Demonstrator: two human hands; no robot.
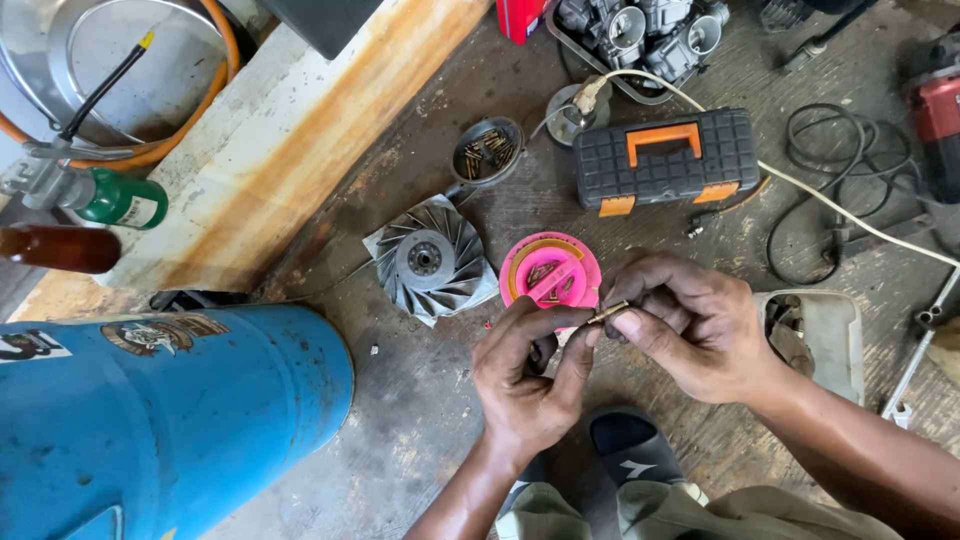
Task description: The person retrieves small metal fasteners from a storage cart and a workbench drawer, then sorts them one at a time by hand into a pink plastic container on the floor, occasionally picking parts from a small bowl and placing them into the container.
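Both my hands meet over a worn wooden floor. My right hand [690,325] pinches a small brass, rod-like part [608,313] between thumb and fingers. My left hand [530,370] has its fingertips curled up at the other end of that brass part, touching it. Just behind the hands lies a round pink plastic lid [550,270] with small metal bits in it. Left of the lid sits a grey metal fan-shaped finned wheel [428,260].
A blue gas cylinder [160,420] lies at the left. A black and orange tool case [665,158], a small tin of brass bits [487,150], carburettors [640,30], black cables [840,170] and a white tray [825,335] lie around. My sandalled foot [625,440] is below.
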